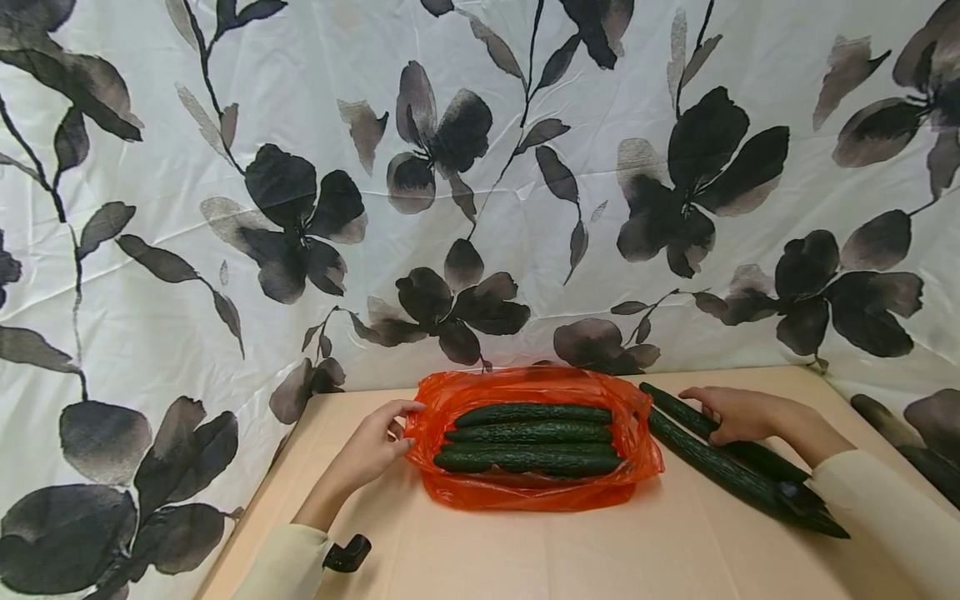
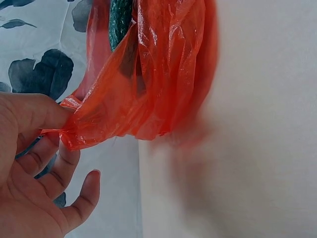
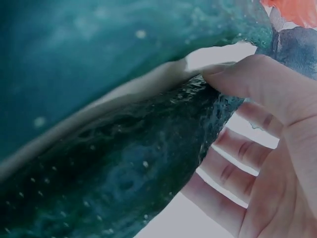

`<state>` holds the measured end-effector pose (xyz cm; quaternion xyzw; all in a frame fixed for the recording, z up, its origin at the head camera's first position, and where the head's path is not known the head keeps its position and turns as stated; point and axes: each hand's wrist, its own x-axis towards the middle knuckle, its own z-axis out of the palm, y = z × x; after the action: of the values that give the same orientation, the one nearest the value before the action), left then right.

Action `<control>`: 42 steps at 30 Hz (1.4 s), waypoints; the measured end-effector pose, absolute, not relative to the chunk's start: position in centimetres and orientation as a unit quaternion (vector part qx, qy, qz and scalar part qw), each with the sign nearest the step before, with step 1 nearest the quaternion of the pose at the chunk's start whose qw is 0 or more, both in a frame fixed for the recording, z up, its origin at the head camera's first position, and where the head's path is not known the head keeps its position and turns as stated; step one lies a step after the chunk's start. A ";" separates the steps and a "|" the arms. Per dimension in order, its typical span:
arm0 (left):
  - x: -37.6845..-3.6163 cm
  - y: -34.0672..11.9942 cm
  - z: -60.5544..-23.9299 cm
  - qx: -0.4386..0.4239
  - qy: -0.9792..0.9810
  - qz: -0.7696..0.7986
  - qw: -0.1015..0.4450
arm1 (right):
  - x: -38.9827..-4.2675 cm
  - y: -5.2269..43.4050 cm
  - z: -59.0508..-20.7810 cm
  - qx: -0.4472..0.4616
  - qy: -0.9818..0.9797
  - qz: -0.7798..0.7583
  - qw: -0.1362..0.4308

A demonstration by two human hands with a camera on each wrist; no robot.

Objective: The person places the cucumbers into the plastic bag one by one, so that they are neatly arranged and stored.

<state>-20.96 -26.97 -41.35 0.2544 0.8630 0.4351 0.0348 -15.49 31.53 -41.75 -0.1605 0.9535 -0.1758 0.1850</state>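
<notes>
A red plastic bag (image 1: 525, 496) lies spread open on the table, with three dark green cucumbers (image 1: 532, 433) side by side in it. At the bag's left end my left hand (image 1: 378, 442) pinches the rim; the left wrist view shows the gathered plastic (image 2: 72, 136) between thumb and fingers. To the right of the bag, two more cucumbers lie slantwise. My right hand (image 1: 750, 414) grips the farther cucumber (image 1: 667, 405), thumb on one side and fingers on the other. The nearer cucumber (image 1: 731, 471) lies alongside it, its far end close to the bag.
The table (image 1: 480, 554) has a plain light tan cover. Behind it hangs a white cloth (image 1: 540, 233) with dark flower prints, close to the table's back edge. A black wrist-worn device (image 1: 347, 553) sits at the left sleeve.
</notes>
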 end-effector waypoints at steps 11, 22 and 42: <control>-21.0 -27.0 -41.5 0.249 0.867 0.431 0.032 | -15.0 31.9 -41.4 -0.151 0.952 -0.183 0.195; -20.9 -27.0 -41.5 0.250 0.864 0.436 0.031 | -14.9 32.2 -40.6 -0.172 0.947 -0.193 0.193; -21.1 -27.1 -41.6 0.259 0.857 0.444 0.037 | -15.1 31.5 -38.2 -0.174 0.934 -0.247 0.188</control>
<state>-21.07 -27.06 -41.58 0.2590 0.8570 0.4439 0.0368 -15.10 31.46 -38.24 -0.1741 0.9344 -0.2475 0.1882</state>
